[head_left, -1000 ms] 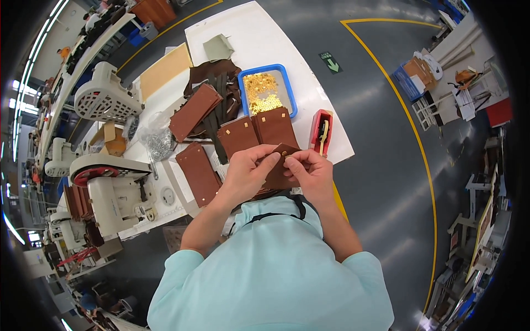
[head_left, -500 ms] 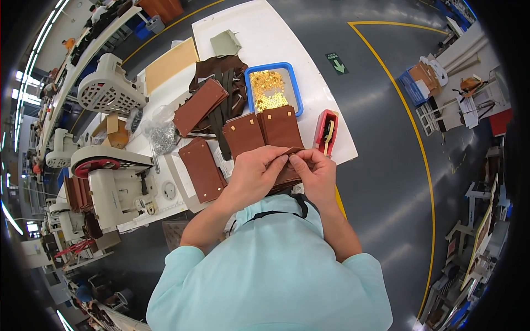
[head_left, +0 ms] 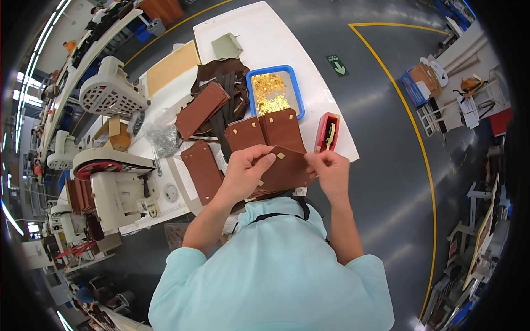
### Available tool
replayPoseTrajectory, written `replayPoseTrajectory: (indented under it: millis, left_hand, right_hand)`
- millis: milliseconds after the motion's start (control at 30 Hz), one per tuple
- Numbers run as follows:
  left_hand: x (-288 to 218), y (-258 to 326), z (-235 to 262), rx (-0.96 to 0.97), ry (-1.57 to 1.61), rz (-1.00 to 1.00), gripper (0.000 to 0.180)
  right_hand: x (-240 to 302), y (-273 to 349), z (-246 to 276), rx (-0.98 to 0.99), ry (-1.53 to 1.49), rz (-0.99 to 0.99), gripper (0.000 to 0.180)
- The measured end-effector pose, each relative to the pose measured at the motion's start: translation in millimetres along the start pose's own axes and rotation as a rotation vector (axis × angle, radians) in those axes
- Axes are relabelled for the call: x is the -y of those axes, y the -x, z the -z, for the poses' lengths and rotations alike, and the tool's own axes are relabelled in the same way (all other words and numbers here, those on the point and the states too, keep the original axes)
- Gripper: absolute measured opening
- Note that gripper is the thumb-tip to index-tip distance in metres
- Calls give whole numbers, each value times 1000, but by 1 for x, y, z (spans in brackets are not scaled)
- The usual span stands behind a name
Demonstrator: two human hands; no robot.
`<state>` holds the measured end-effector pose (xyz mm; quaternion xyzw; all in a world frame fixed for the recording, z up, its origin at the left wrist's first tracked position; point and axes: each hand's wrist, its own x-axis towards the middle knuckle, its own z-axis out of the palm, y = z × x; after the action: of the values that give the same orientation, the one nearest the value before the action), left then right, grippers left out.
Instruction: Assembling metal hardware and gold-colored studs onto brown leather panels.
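A brown leather piece [head_left: 288, 175] with a small pale-yellow tab near its upper left corner is held up before me. My left hand [head_left: 247, 170] pinches that corner between thumb and fingers. At the upper right edge, my right hand [head_left: 332, 172] has its fingers closed on the piece; the exact fingertip contact is partly hidden. Just beyond lie two stacks of brown leather pieces, a left stack [head_left: 244, 132] and a right stack [head_left: 282, 130], each bearing small yellow tabs. A blue-rimmed tray [head_left: 300, 99] of small gold metal parts stands behind them.
A red tape dispenser [head_left: 328, 132] stands at the table's right edge. More brown leather stacks [head_left: 202, 172] and dark strips [head_left: 220, 113] lie to the left, beside a clear plastic bag [head_left: 162, 135]. Cream-coloured machines [head_left: 117, 196] line the left side.
My hands have moved apart from where they met at the leather's upper edge, left hand leftward and right hand rightward. The piece's face and its yellow tab now show.
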<state>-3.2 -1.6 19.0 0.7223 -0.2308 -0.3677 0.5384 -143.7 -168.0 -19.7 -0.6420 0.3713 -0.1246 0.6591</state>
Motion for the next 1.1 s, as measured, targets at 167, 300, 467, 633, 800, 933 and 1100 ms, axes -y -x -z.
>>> replayPoseTrajectory:
  millis: [167, 300, 467, 633, 800, 933, 1100]
  left_hand:
    - [20, -2, 27, -2, 540, -77, 17]
    - [35, -3, 49, 9, 491, -76, 21]
    - [22, -1, 80, 217, -170, 47, 26]
    - [9, -1, 23, 330, -263, 22, 22]
    - [15, 1, 10, 122, -221, -101, 22]
    - [13, 3, 15, 22, -267, -241, 22]
    - [7, 7, 17, -70, -261, -308, 16]
  right_hand:
    - [-57, -22, 32, -268, -233, 207, 22]
    - [-61, -13, 37, 59, -439, 41, 26]
    - [-50, -7, 37, 135, -260, 75, 16]
    - [-16, 11, -6, 349, -45, 273, 20]
    - [-78, -47, 22, 113, -344, -106, 27]
    - [-166, -88, 52, -322, 641, 54, 36]
    - [-175, -90, 49, -306, 601, -44, 36]
